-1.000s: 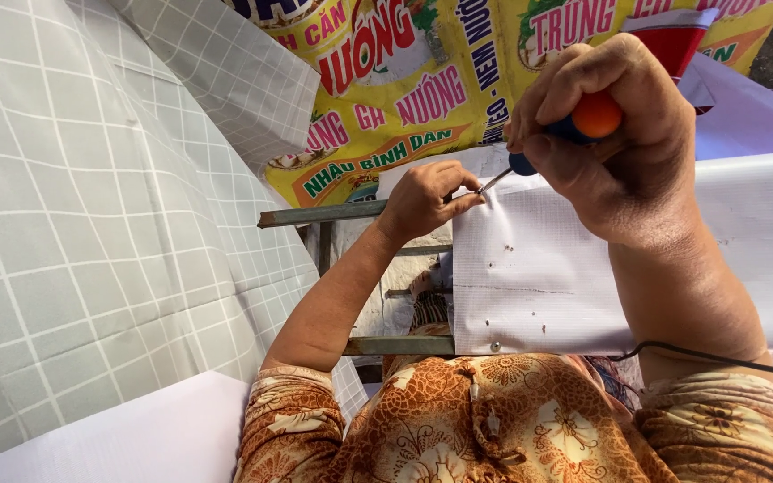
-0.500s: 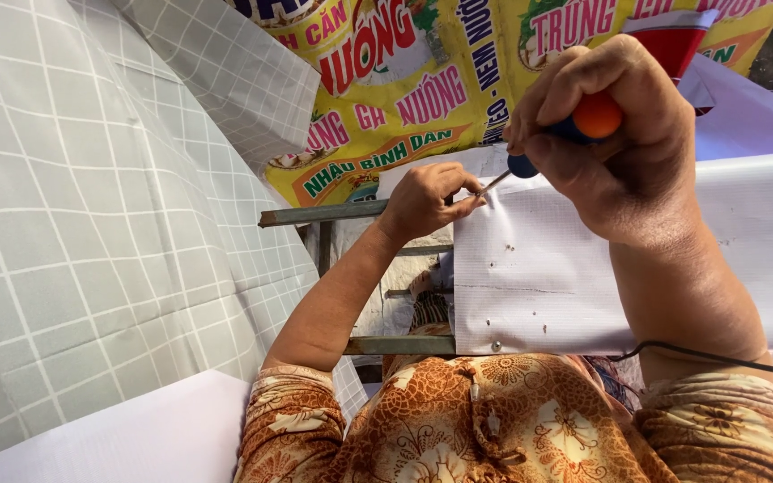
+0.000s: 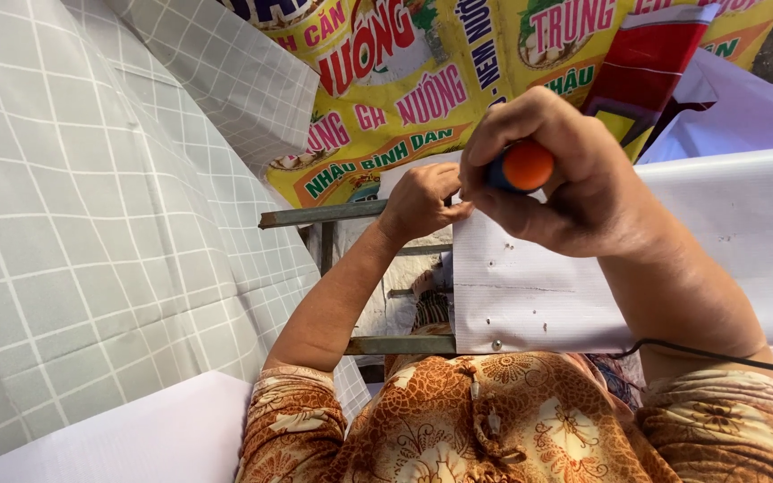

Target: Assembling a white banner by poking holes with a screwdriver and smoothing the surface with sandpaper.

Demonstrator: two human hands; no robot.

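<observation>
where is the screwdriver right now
In the head view, upper centre-right: the orange-capped screwdriver sits in the right hand, above the white sheet, beside the left hand.

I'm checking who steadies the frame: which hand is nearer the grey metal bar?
Left. The left hand rests at the end of the grey metal bar; the right hand grips a screwdriver farther right, over the white sheet.
</observation>
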